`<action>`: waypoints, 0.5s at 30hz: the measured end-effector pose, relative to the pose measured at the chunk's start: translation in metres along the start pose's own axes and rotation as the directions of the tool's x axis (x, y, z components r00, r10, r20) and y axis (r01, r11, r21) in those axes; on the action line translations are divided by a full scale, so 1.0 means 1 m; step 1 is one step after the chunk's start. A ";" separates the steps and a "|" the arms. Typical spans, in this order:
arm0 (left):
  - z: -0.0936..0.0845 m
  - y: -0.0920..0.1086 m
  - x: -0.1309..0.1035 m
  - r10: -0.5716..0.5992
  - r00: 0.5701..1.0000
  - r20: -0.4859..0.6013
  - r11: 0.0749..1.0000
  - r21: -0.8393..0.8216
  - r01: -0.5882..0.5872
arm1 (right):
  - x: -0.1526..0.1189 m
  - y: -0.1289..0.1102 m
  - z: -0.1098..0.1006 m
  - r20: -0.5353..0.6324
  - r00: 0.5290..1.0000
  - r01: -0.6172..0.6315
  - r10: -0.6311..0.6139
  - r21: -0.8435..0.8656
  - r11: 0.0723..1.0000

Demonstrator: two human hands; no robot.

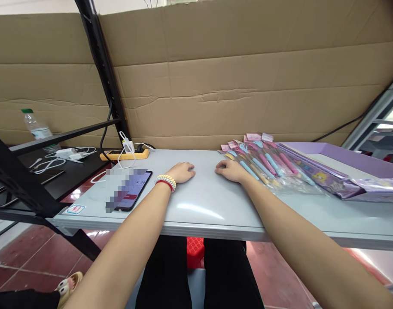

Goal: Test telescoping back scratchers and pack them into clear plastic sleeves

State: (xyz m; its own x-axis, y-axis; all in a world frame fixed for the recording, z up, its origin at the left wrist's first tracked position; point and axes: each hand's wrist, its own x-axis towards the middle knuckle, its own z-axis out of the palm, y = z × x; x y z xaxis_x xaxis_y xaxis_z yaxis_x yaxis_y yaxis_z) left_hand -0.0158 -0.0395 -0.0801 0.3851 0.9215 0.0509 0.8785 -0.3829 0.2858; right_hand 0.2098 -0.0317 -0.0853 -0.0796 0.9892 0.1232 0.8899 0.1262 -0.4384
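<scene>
My left hand (pixel 182 172) rests on the grey tabletop (pixel 202 197), its fingers loosely bent and slightly apart, with nothing in them. Beaded bracelets and a red band circle that wrist. To its left lies a phone (pixel 135 191) with a lit screen, partly pixelated. My right hand (pixel 231 170) also lies on the tabletop, fingers slightly bent and holding nothing. Close beside it, on the right, is a fanned pile of pink and blue handled items (pixel 269 161) in clear plastic packaging.
An open purple box (pixel 338 171) stands at the right. An orange power strip (pixel 141 154) with a white charger sits at the back left. Cardboard (pixel 215 86) rises behind the table. Further left, a dark shelf holds a bottle (pixel 38 128) and white cables.
</scene>
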 end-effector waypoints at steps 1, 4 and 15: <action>0.000 -0.001 0.000 0.002 1.000 0.001 1.000 0.001 -0.002 | 0.000 0.000 0.000 0.001 1.000 0.001 -0.001 -0.002 1.000; 0.001 -0.002 0.002 0.012 1.000 0.010 1.000 0.004 -0.012 | 0.001 0.001 0.000 -0.006 1.000 0.005 -0.005 -0.007 1.000; 0.001 -0.002 0.002 0.018 1.000 0.002 0.999 0.036 -0.018 | -0.003 -0.005 -0.001 0.006 0.998 0.060 -0.060 -0.094 0.994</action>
State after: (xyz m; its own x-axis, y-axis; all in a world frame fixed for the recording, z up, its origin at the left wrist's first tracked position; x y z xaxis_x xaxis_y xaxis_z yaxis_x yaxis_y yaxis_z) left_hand -0.0161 -0.0372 -0.0817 0.4018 0.9141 0.0541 0.8809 -0.4020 0.2500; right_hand 0.2055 -0.0352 -0.0827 -0.1350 0.9803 0.1438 0.9216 0.1776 -0.3451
